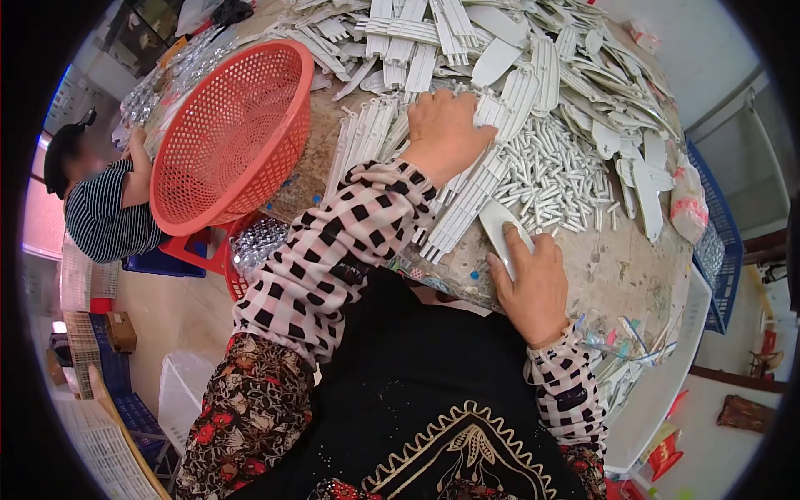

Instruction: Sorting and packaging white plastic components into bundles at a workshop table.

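Note:
My left hand (446,133) lies over ribbed white plastic strips (457,215) stacked lengthwise on the worktable. Its thumb points out to the right, apart from the fingers, and the fingertips bend down among the pieces. Nearer to me, my right hand (533,287) pinches a smooth, flat, blade-shaped white plastic piece (497,223) between thumb and fingers. Just beyond that hand is a heap of short white pegs (554,179). More ribbed strips (362,137) lie left of my left hand.
A large pile of white plastic parts (583,83) covers the table's far side. At left, a red perforated basket (229,137) stands tilted above a red stool holding shiny pieces (258,243). Another person (108,200) works beyond it. A blue crate (723,242) is at right.

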`<state>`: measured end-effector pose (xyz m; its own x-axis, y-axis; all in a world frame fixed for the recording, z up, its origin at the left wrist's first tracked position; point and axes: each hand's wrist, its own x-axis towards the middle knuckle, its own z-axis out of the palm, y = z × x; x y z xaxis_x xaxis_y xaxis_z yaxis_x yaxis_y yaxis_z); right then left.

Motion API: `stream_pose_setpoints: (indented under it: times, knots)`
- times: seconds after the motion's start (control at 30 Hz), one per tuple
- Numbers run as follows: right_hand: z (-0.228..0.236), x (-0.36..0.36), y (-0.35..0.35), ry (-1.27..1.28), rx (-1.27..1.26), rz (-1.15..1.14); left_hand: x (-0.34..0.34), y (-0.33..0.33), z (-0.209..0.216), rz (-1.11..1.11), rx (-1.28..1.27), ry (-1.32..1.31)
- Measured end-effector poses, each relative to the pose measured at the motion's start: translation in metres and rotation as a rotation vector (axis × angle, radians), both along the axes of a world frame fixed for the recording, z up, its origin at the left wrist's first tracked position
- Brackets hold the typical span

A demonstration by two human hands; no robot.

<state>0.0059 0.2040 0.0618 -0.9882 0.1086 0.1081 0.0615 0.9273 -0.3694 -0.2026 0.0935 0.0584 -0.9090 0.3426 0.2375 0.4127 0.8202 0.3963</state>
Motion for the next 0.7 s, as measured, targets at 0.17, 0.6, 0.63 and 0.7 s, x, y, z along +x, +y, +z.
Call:
stream_pose_setpoints:
  times: [0.17,0.6,0.63,0.7]
  knots:
    - [-0.001,0.002,-0.002,0.005,0.011,-0.005,-0.022,0.008,-0.002,0.026,-0.012,-0.103]
    - [-0.003,0.015,0.001,-0.009,0.058,-0.052,-0.042,-0.004,0.008,-0.2,0.784,-0.518]
    - [-0.003,0.015,0.0,-0.006,0.057,-0.049,-0.04,-0.008,0.014,-0.198,0.783,-0.513]
    - [-0.006,0.017,0.002,-0.042,0.046,-0.038,-0.031,-0.013,0.035,-0.386,1.347,-0.485]
